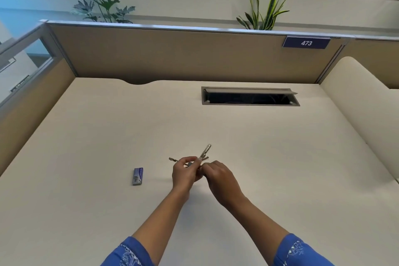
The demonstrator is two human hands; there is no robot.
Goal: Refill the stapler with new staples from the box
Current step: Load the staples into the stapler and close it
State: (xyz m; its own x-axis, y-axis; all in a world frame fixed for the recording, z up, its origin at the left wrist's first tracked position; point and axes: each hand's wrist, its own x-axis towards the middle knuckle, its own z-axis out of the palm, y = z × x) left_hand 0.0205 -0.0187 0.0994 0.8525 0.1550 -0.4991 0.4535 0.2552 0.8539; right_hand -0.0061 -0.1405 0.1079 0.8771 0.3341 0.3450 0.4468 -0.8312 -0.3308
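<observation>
A small metal stapler [205,153] is held above the middle of the cream desk [280,168], hinged wide open: one arm sticks up to the right, another points left past my fingers. My left hand [185,171] grips its hinge end. My right hand [218,176] is closed right beside it, its fingertips at the stapler's lower part; what they pinch is hidden. The small blue staple box [137,176] lies flat on the desk, well left of my left hand.
A grey cable slot [250,97] with its flap raised sits at the back of the desk. Tan partition walls [172,54] enclose the desk on the back and left, with a raised cream side panel [362,101] at right.
</observation>
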